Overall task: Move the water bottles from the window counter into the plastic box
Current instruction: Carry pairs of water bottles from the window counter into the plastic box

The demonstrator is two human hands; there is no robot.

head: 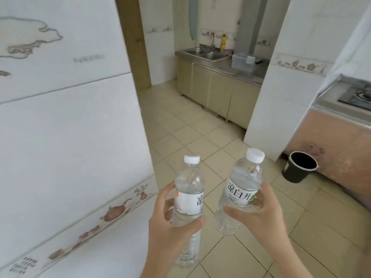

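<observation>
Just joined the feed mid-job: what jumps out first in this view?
Two capped water bottles dominate the lower centre: the left hand grips one bottle upright, and the right hand holds the other bottle tilted. Beyond them, a clear plastic box sits on the far counter beside the steel sink. A black bucket stands on the floor at right.

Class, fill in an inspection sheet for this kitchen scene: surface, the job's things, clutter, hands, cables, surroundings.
Surface: steel sink counter far ahead; tiled floor underfoot.
Job's things: two capped water bottles, left bottle and right bottle, both carried; translucent plastic box on the counter.
Clutter: yellow bottle by the sink; black bucket on the floor.
Hands: left hand and right hand each grip a bottle.
Cables: nothing seen.
Surroundings: white tiled walls, gas stove at right.
</observation>
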